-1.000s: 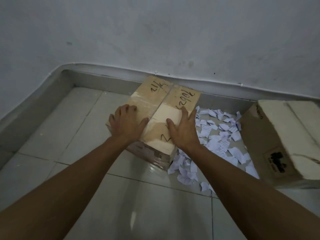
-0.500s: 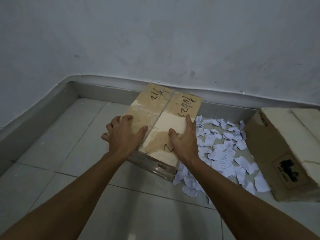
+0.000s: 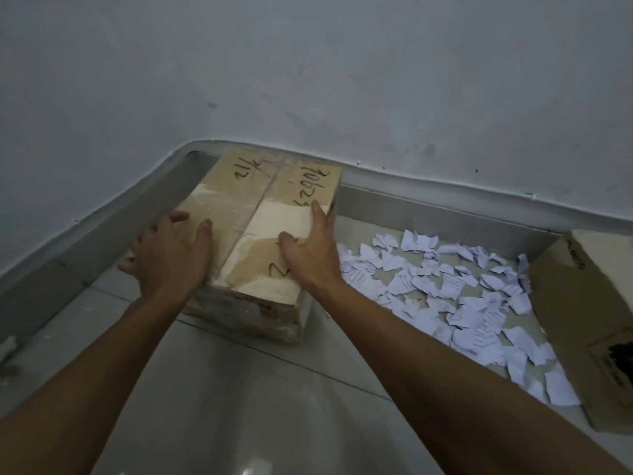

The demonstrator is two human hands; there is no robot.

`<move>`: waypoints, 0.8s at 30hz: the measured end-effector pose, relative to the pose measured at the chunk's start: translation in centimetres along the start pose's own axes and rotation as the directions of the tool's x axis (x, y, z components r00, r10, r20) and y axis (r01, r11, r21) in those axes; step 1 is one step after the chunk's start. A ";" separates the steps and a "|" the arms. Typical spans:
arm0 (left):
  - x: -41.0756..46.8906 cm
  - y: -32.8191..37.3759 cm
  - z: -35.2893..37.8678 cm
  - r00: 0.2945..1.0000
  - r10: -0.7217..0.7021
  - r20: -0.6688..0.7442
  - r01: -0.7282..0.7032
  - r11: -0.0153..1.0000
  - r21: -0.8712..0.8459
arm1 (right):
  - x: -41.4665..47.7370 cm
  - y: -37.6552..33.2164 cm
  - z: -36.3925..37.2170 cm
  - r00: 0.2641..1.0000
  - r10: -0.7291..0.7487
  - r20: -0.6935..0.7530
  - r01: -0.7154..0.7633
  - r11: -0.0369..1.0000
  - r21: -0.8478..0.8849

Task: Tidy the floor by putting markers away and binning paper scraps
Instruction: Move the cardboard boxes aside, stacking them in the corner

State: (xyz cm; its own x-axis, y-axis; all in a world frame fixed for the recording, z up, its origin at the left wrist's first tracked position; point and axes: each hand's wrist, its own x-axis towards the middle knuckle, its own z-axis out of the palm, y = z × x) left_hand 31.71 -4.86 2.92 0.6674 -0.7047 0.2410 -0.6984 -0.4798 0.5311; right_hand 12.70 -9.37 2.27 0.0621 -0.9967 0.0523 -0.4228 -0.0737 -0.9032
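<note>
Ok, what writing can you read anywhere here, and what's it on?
"21/" something, handwritten, upside down: box top, left flap; end unclear.
"70623", handwritten, upside down, roughly: same box, right flap.
"Z"-like mark by the right hand: partly covered.
Second box, black printed logo and edge lettering: too blurred.
Paper scraps, faint lines: unreadable.

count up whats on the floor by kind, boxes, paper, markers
cardboard boxes: 2, one under both hands, one at the right edge
paper scraps: 1 heap, too many pieces to count
markers: 0 in view
total: 3
</note>
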 end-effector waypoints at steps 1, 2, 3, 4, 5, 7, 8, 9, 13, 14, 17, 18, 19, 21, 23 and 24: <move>-0.1 -0.8 -0.1 1.000 -0.027 -0.002 0.027 1.000 0.011 | 0.1 0.0 0.9 1.000 0.004 0.030 -0.004 1.000 -0.003; -0.1 -1.8 -0.2 0.999 -0.054 0.001 0.054 0.998 0.019 | 0.1 0.2 1.8 0.998 0.011 0.066 -0.011 1.000 -0.008; -0.2 -2.6 -0.3 0.997 -0.080 0.007 0.080 0.997 0.021 | 0.1 0.4 2.5 0.995 0.018 0.102 -0.017 1.000 -0.012; -0.2 -3.3 -0.3 0.994 -0.104 0.017 0.104 0.994 0.014 | 0.1 0.7 3.2 0.990 0.022 0.138 -0.020 1.000 -0.015; -0.2 -4.0 -0.3 0.991 -0.127 0.030 0.127 0.992 -0.003 | 0.0 1.0 3.7 0.985 0.026 0.173 -0.023 1.000 -0.020; -0.5 -5.2 -0.4 0.988 -0.144 0.054 0.147 0.988 -0.056 | -0.3 1.7 4.2 0.972 0.011 0.235 -0.002 0.999 -0.039; -0.6 -5.6 -0.4 0.989 -0.134 0.058 0.138 0.988 -0.074 | -0.5 2.0 4.3 0.967 -0.015 0.254 0.027 0.999 -0.045; -0.8 -6.0 -0.4 0.992 -0.116 0.054 0.120 0.990 -0.078 | -0.6 2.2 4.3 0.964 -0.046 0.262 0.060 0.997 -0.047; -2.1 -6.6 -0.5 0.995 -0.078 -0.064 0.073 0.993 -0.089 | -1.3 2.8 3.9 0.959 -0.132 0.251 0.143 0.989 -0.027; -2.7 -6.5 -0.5 0.987 -0.111 -0.114 0.097 0.987 -0.125 | -1.7 2.9 3.7 0.955 -0.154 0.252 0.164 0.986 -0.021; -5.8 -6.6 0.3 0.935 -0.322 -0.148 0.253 0.899 -0.357 | -3.4 3.6 3.1 0.934 -0.233 0.271 0.245 0.969 -0.012; -6.9 -6.6 0.8 0.920 -0.377 -0.109 0.297 0.851 -0.434 | -3.9 3.9 3.0 0.923 -0.259 0.284 0.273 0.962 -0.013; -7.6 -6.6 1.3 0.906 -0.418 -0.063 0.336 0.804 -0.491 | -4.2 4.2 2.9 0.913 -0.278 0.299 0.297 0.955 -0.018; -7.7 -6.5 1.9 0.877 -0.481 -0.001 0.400 0.731 -0.552 | -4.2 4.5 2.9 0.902 -0.287 0.323 0.315 0.948 -0.037; -6.0 -6.5 1.7 0.854 -0.519 0.020 0.440 0.703 -0.559 | -3.5 4.2 3.0 0.896 -0.265 0.357 0.302 0.952 -0.052; -4.8 -6.6 1.5 0.848 -0.529 0.026 0.452 0.697 -0.556 | -2.9 3.9 3.1 0.888 -0.254 0.383 0.297 0.953 -0.057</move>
State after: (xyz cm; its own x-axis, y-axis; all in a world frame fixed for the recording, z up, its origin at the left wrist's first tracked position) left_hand 32.76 0.96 -2.96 0.9287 -0.3578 -0.0978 -0.0415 -0.3622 0.9312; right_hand 13.71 -6.66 -2.76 0.5088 -0.8536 0.1122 -0.4362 -0.3680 -0.8212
